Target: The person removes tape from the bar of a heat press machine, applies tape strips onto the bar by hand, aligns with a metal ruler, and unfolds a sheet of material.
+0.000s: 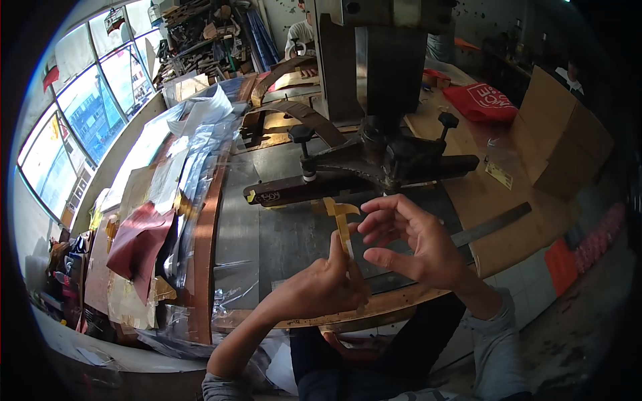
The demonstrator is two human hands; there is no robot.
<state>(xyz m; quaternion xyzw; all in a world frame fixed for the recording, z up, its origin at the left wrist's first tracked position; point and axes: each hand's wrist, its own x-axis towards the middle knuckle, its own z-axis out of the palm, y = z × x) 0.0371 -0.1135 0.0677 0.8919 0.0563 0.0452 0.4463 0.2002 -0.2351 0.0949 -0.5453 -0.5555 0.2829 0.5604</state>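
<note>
My left hand [328, 281] is closed around a strip of yellow tape [342, 230], whose upper end sticks up past my fingers and curls off to the right. Close beside the tape, my right hand [411, 240] has its fingers apart and bent, with nothing visible in it. Just beyond both hands stands a dark metal press [388, 157], its long bar lying low over a grey metal plate [287, 240]. Yellow tape also marks the bar's left end. What lies inside my left palm is hidden.
A steel ruler [495, 224] lies at the right, near a cardboard box [558, 127] and a red bag [478, 101]. Plastic sheets [207, 127] and a dark red leather piece [140, 244] cover the left side. Another person [301, 37] is behind the press.
</note>
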